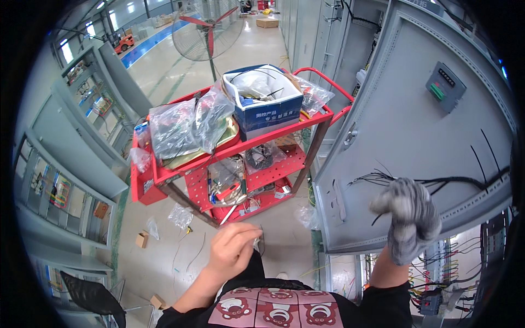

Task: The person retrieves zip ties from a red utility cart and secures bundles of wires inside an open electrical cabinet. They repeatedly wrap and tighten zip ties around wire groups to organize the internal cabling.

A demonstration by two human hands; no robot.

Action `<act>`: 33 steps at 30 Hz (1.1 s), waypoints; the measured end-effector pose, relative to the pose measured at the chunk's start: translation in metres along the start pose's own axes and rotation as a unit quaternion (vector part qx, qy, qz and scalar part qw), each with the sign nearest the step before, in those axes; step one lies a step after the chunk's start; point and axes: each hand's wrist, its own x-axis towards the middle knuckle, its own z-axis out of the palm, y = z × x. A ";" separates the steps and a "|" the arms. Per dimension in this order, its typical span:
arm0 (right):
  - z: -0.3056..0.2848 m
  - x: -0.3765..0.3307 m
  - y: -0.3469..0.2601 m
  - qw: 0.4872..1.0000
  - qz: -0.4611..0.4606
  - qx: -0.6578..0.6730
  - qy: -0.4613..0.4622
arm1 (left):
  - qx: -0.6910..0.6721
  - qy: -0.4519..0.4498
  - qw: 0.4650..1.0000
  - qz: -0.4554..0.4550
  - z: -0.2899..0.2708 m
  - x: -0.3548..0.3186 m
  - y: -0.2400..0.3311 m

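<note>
My left hand [232, 249], bare, is in front of my body near the cart's lower edge. Its fingers are curled into a pinch; a small thing seems to show by the fingertips, too small to name. My right hand [409, 218] wears a grey striped knit glove and is raised before the grey cabinet door [377, 131]. Those gloved fingers are closed, and a short black wire end [376, 220] pokes out beneath them; what lies inside the grip is hidden. Behind the glove runs a black wire bundle [459, 180], its loose ends [374, 177] fanned out to the left.
Ahead stands a red tool cart [229, 150] bearing a blue box [270, 117], plastic bags [188, 126] and a lower tray of tools. Beyond it is a caged fan [208, 33]. Cabinets line the left; a black chair [93, 295] stands lower left. Wired parts [437, 273] sit lower right.
</note>
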 end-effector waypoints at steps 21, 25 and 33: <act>0.071 0.164 0.197 0.963 0.109 0.044 -0.242 | -0.149 -0.051 0.986 -0.047 0.023 0.212 -0.229; 0.096 0.205 0.306 0.911 0.066 -0.250 -0.322 | -0.106 -0.013 0.993 -0.052 0.031 0.220 -0.235; 0.140 0.198 0.385 0.699 0.037 -0.329 -0.634 | -0.041 0.005 0.998 -0.038 0.032 0.218 -0.242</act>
